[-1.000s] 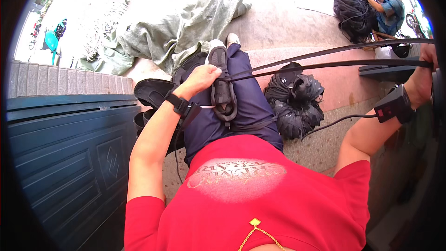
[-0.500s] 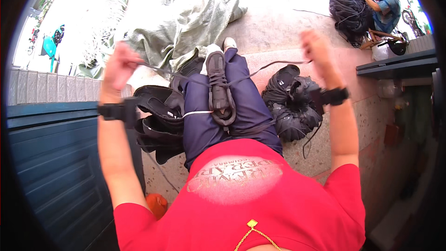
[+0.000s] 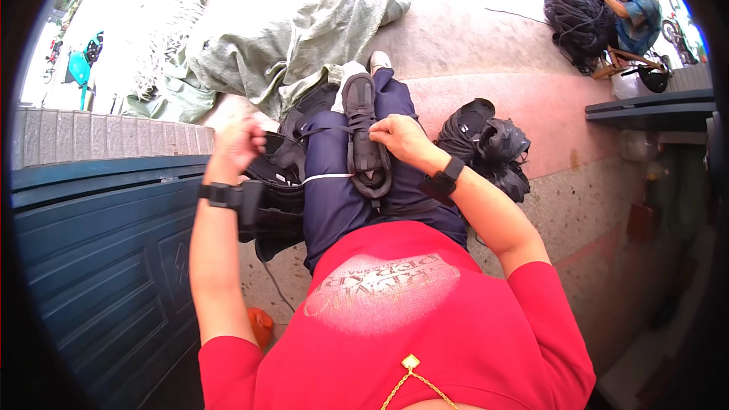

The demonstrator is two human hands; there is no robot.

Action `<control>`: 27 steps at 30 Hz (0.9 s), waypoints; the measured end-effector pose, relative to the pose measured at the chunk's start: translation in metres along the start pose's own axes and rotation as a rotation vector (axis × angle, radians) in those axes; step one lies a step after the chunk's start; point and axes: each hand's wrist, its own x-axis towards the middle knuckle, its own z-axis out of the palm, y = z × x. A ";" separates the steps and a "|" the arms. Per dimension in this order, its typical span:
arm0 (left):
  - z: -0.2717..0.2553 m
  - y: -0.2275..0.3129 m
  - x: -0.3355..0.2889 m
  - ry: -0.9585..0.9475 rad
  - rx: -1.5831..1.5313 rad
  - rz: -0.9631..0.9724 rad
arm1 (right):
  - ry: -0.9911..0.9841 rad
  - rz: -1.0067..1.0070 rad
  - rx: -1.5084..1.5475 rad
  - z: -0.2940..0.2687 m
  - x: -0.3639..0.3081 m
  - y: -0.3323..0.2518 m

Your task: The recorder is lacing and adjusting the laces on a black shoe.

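A black lace-up shoe [image 3: 362, 130] lies across my thighs, its toe pointing away from me and its heel opening near my lap. My right hand [image 3: 404, 139] is at the shoe's right side, thumb and fingers pinched on the lace beside the tongue. To the left of the shoe my left hand [image 3: 240, 143] is closed and slightly blurred. A dark shoelace [image 3: 325, 130] runs from the shoe toward it, its far end hard to see against the dark shoes behind. A thin white cord [image 3: 326, 176] crosses my left thigh to the shoe.
More black shoes [image 3: 285, 159] are piled left of my legs, and a black bundle of shoes [image 3: 486, 144] lies at the right. A grey-green cloth [image 3: 296, 38] spreads ahead. Blue panelled doors [image 3: 114, 243] flank my left. At the far right a person [image 3: 638, 23] sits beside dark bundles.
Both hands have come inward from wide apart, where they held the laces stretched out. My right hand has dropped to the shoe; my left has moved a little right and nearer.
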 end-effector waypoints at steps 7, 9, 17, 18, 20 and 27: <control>0.107 -0.044 -0.006 -0.130 0.291 0.145 | 0.098 -0.061 -0.364 0.010 -0.003 -0.009; 0.118 -0.054 -0.008 -0.155 0.447 0.309 | 0.104 -0.167 -0.572 0.012 -0.002 -0.011; 0.129 -0.081 -0.012 0.015 1.319 0.844 | 0.097 -0.160 -0.505 0.020 0.008 -0.008; 0.130 -0.083 -0.013 0.025 1.322 0.836 | 0.102 -0.127 -0.367 0.020 0.008 -0.007; 0.131 -0.085 -0.013 0.109 1.399 0.820 | 0.114 -0.151 -0.326 0.019 0.006 -0.005; 0.131 -0.091 -0.003 0.135 1.380 0.815 | 0.156 -0.165 -0.272 0.021 0.003 0.000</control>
